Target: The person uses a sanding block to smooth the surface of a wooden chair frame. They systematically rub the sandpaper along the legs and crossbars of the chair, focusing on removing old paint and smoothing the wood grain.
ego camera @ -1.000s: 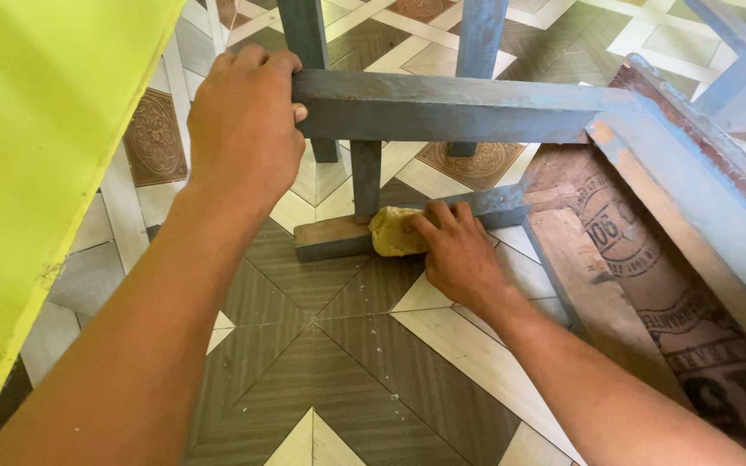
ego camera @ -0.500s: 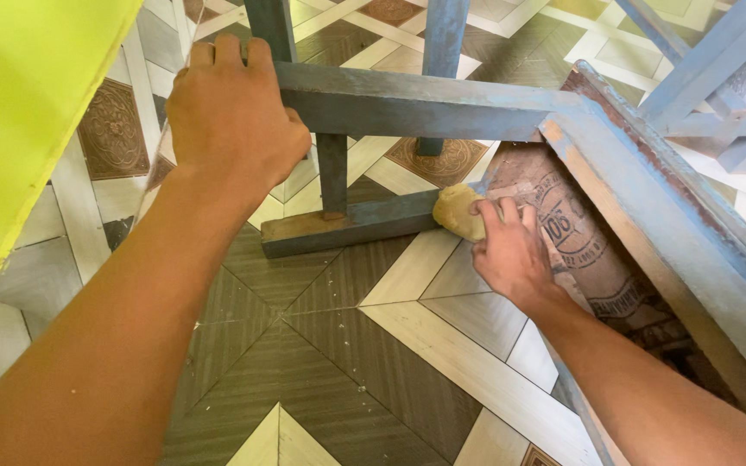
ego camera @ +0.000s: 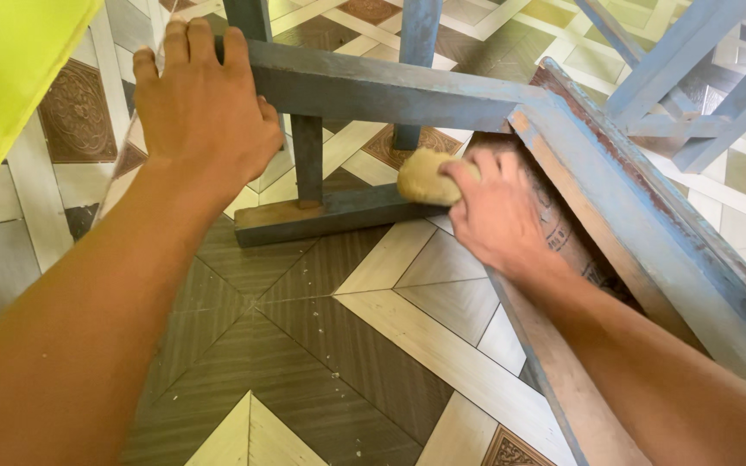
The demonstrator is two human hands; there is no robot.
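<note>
The left hand [ego camera: 205,112] clasps the upper rail [ego camera: 390,86] of the blue wooden chair [ego camera: 641,207], which lies tipped on the tiled floor [ego camera: 304,345]; the right hand [ego camera: 498,211] grasps a tan pad [ego camera: 425,175] against the lower rail [ego camera: 338,216]; the pad looks soft and light, best pinched by its edges; the chair seems stiff.

The floor [ego camera: 321,345] is laid with glossy tiles in a geometric pattern: grey-brown wood-grain triangles meet pale cream wood-grain strips along diagonal seams. Brown square tiles with an ornate embossed medallion [ego camera: 75,112] sit between white bands at the left, and another shows at the lower edge. Small pale crumbs of dust [ego camera: 331,373] lie scattered over the dark tiles. A bright yellow-green flat panel [ego camera: 6,78] fills the upper left corner. Even daylight falls across the floor, with soft reflections on the tiles at top.
</note>
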